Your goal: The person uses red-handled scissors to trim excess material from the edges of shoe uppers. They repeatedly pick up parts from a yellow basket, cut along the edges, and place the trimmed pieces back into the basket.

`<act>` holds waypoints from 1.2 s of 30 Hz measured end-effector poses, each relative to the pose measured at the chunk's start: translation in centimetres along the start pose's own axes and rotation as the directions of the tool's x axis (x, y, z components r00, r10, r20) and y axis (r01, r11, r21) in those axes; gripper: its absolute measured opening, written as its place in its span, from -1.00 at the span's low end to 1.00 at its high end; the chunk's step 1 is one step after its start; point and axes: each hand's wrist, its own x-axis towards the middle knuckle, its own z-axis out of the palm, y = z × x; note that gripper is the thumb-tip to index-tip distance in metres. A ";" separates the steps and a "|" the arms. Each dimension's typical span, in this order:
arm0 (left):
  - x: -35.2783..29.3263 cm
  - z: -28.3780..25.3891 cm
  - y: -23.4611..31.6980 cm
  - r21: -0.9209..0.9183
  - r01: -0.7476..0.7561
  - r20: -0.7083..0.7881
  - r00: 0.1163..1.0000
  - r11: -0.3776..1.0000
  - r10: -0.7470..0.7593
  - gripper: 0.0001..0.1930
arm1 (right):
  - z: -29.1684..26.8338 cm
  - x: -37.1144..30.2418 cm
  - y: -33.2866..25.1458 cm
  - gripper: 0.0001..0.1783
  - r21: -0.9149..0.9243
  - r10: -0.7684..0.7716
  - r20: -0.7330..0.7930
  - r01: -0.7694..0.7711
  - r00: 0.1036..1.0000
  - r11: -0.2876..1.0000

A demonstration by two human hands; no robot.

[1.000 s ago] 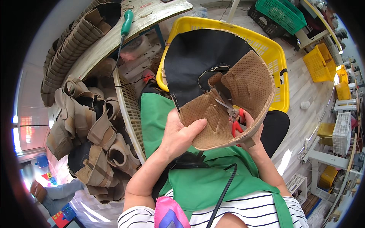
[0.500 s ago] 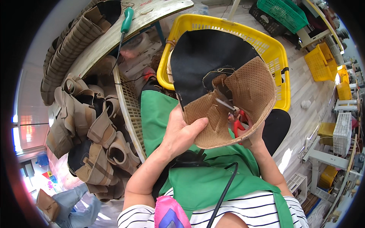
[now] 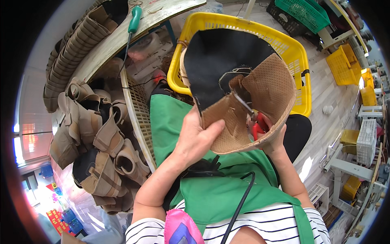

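Over my lap is a boot upper (image 3: 227, 53), its open end toward me, with black material at the far side and tan mesh lining at the near side. My left hand (image 3: 197, 134) grips its left edge, thumb lying on the mesh. My right hand (image 3: 277, 140), partly hidden by the upper, holds red-handled scissors (image 3: 258, 126) inside the opening. The slim blades point up and left toward the seam deep inside. A loose pale thread (image 3: 224, 77) curls on the black part just beyond the blade tips.
A yellow basket (image 3: 301, 61) stands behind the upper. At left, a cream crate (image 3: 140, 118) adjoins a heap of tan boot uppers (image 3: 107, 134); more are stacked on the bench (image 3: 170, 14). A green-handled tool (image 3: 135, 20) hangs by the bench. A black cable (image 3: 240, 203) crosses my green apron.
The upper has shifted slightly up and tilted, with the scissors moving a little to the right inside it. The pale thread shows more. At lower left, a person in blue has moved downward.
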 end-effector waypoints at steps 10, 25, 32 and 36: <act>-0.1 -0.3 0.5 -0.144 -0.018 -0.029 0.999 0.989 0.014 -0.72 | 0.3 -0.5 -0.4 -0.72 -0.003 -0.120 -0.015 0.120 0.993 0.993; -0.3 -1.6 1.1 -0.131 -0.123 -0.080 0.990 0.984 0.113 -0.74 | -2.6 -0.5 0.5 -0.67 0.195 0.088 0.264 -0.143 0.960 0.970; -0.5 -2.2 1.1 -0.189 -0.120 -0.049 0.992 0.975 0.113 -0.77 | -0.4 -2.1 2.1 -0.67 0.381 0.051 0.173 -0.114 0.984 0.918; -0.7 -2.4 1.1 -0.222 -0.131 -0.038 0.991 0.966 0.125 -0.77 | -0.3 -2.5 2.6 -0.66 0.326 0.025 0.230 -0.102 0.973 0.940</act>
